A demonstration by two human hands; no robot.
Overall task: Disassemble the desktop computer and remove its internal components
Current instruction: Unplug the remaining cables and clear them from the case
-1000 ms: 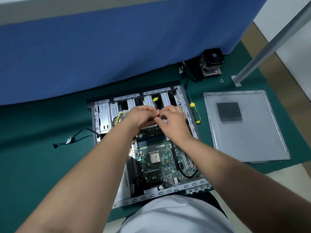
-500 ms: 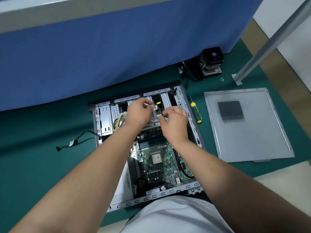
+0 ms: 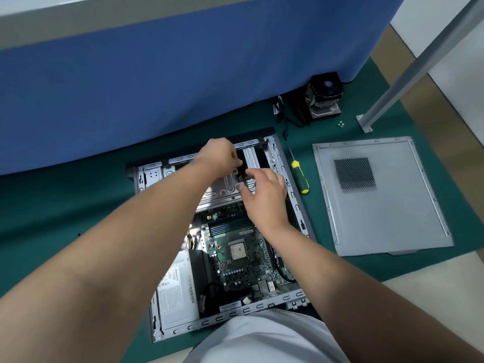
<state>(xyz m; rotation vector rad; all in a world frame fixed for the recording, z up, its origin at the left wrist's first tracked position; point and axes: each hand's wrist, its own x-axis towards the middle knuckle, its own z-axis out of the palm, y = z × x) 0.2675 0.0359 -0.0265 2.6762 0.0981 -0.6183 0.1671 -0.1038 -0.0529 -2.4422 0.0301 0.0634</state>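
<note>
I note the opened computer case (image 3: 297,205) lying at frame centre on the green mat (image 3: 65,205), my left hand (image 3: 222,155) with fingers curled, pinching something dark at the drive cage (image 3: 227,187), my right hand (image 3: 264,192) resting beside it, fingers loosely spread.

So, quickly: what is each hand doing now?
Left hand: pinching something small at the drive cage; what, cannot tell.
Right hand: open, fingers on the cage.

Matt grey sheet-metal case (image 3: 296,197), perforated metal side panel (image 3: 379,205), glossy plastic-handled screwdriver (image 3: 300,176), matt green mat (image 3: 65,205)
</note>
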